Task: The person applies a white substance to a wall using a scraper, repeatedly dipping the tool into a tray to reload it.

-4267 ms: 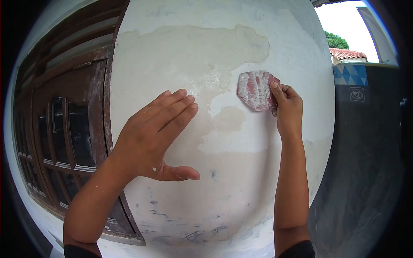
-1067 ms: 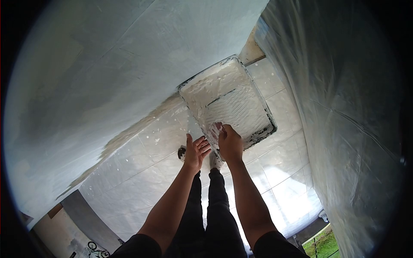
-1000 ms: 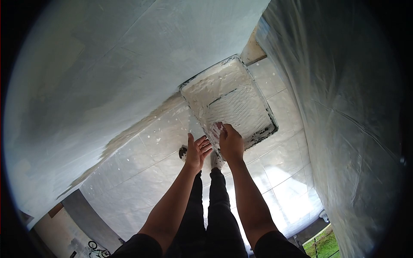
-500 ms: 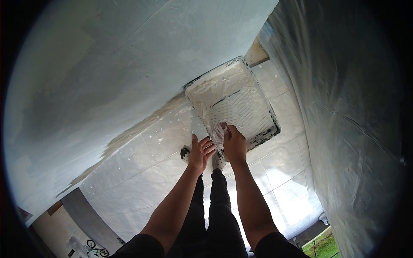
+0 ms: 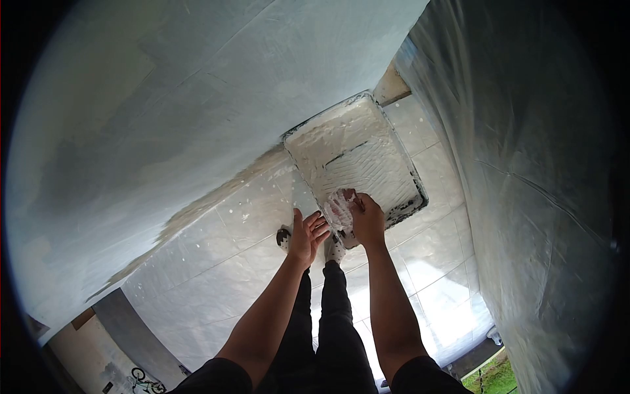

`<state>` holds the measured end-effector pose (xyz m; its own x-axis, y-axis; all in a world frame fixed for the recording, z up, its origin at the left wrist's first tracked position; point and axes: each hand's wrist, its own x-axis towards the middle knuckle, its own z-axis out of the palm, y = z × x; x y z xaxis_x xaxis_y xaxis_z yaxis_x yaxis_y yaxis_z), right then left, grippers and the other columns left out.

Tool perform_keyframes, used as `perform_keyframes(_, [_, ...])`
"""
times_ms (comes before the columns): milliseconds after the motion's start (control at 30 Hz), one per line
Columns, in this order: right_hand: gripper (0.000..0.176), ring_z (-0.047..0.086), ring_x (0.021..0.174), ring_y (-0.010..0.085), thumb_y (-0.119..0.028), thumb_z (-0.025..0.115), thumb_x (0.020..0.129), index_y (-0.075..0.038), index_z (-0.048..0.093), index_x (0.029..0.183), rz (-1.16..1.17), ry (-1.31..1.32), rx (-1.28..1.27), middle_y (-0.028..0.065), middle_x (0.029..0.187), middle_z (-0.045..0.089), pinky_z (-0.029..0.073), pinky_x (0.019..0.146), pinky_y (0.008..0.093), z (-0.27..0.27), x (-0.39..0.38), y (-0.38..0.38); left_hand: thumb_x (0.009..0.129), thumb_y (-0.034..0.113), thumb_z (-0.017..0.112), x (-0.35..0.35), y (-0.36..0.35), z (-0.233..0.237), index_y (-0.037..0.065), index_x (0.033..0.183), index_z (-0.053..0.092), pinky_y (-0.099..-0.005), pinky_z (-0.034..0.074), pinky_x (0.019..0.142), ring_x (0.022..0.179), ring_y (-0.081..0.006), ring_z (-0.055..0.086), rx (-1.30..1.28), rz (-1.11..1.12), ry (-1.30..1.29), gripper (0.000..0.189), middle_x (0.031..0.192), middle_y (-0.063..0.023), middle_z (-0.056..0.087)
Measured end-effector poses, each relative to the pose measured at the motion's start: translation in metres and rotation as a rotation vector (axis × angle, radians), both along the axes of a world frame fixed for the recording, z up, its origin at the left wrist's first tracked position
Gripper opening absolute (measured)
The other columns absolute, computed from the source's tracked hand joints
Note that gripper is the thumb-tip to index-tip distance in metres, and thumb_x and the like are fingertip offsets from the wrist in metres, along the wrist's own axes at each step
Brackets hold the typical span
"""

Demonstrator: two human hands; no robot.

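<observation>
A paint tray (image 5: 394,177) with a ridged slope, coated in off-white paint, lies ahead of me, dark smears along its rim. Over its near left edge, my right hand (image 5: 369,220) pinches a crumpled, paint-covered piece (image 5: 338,209), which looks like a cloth or plastic; its exact kind is unclear. My left hand (image 5: 306,238) is just left of that piece, palm turned toward it, fingers spread and holding nothing.
A pale, partly painted wall (image 5: 197,98) rises at the left. Plastic sheeting (image 5: 512,184) hangs at the right. Paint spots dot the tiled floor (image 5: 230,262); my feet are below the tray. A bicycle (image 5: 146,381) shows at lower left.
My right hand has moved slightly right and down, and more of the paint-covered piece shows between my hands. My left hand has hardly moved.
</observation>
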<state>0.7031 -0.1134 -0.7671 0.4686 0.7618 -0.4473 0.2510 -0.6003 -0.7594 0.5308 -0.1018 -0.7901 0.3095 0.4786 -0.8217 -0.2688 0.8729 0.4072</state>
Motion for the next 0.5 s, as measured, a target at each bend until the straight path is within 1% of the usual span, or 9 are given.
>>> perform_keyframes(33, [0.024,0.070,0.092,0.0356,-0.013,0.063,0.090,-0.002,0.066,0.112,-0.025,0.076,-0.009,0.0184,0.098,0.071,0.053,0.081,0.0410,0.001,0.006,-0.002,0.092,0.081,0.023,-0.001,0.000,0.000,-0.009,0.150,0.028,-0.0457,0.030,0.116,0.136,-0.0313,0.043,0.001,-0.002,-0.005,0.107,0.145,-0.0218,0.045])
perform_keyframes(67, [0.025,0.070,0.092,0.0337,-0.014,0.064,0.091,-0.002,0.065,0.113,-0.019,0.040,-0.026,0.0177,0.098,0.072,0.053,0.081,0.0399,-0.002,0.010,-0.004,0.092,0.081,0.023,-0.002,0.001,-0.001,-0.009,0.150,0.028,-0.0457,0.030,0.116,0.136,-0.0313,0.043,0.004,-0.003,-0.005,0.107,0.145,-0.0218,0.045])
perform_keyframes(100, [0.025,0.070,0.092,0.0337,-0.014,0.064,0.091,-0.002,0.065,0.113,-0.020,0.038,-0.025,0.0177,0.098,0.072,0.053,0.081,0.0399,-0.003,0.011,-0.007,0.091,0.082,0.023,-0.002,0.002,-0.001,-0.009,0.150,0.028,-0.0457,0.030,0.117,0.137,-0.0315,0.043,0.006,-0.011,-0.009,0.108,0.146,-0.0220,0.044])
perform_keyframes(200, [0.026,0.070,0.093,0.0342,-0.014,0.063,0.091,-0.002,0.065,0.113,0.007,-0.026,-0.055,0.0185,0.098,0.072,0.053,0.081,0.0410,0.002,0.011,-0.010,0.091,0.082,0.023,-0.002,0.001,-0.003,-0.009,0.150,0.027,-0.0457,0.029,0.117,0.137,-0.0318,0.042,0.000,-0.019,-0.017,0.108,0.147,-0.0223,0.043])
perform_keyframes(300, [0.025,0.070,0.094,0.0359,-0.013,0.063,0.090,-0.003,0.065,0.113,0.008,-0.075,-0.050,0.0198,0.098,0.071,0.053,0.082,0.0425,-0.005,0.001,-0.014,0.092,0.081,0.023,-0.001,0.001,-0.001,-0.009,0.150,0.027,-0.0457,0.029,0.117,0.138,-0.0320,0.042,-0.006,-0.008,-0.015,0.108,0.147,-0.0222,0.043])
perform_keyframes(367, [0.023,0.069,0.085,0.0349,-0.014,0.065,0.089,-0.002,0.066,0.109,-0.008,-0.101,0.002,0.0177,0.091,0.071,0.052,0.078,0.0420,-0.011,-0.005,-0.014,0.092,0.081,0.023,-0.001,0.001,-0.001,-0.009,0.150,0.027,-0.0458,0.029,0.117,0.138,-0.0321,0.041,-0.010,-0.002,-0.012,0.107,0.147,-0.0222,0.043])
perform_keyframes(500, [0.022,0.069,0.084,0.0343,-0.014,0.064,0.089,-0.003,0.066,0.108,0.025,-0.082,-0.023,0.0174,0.091,0.071,0.052,0.077,0.0416,-0.009,-0.003,-0.011,0.092,0.081,0.024,-0.001,-0.001,-0.001,-0.009,0.150,0.027,-0.0459,0.029,0.117,0.137,-0.0320,0.042,-0.006,0.003,-0.017,0.107,0.146,-0.0218,0.043])
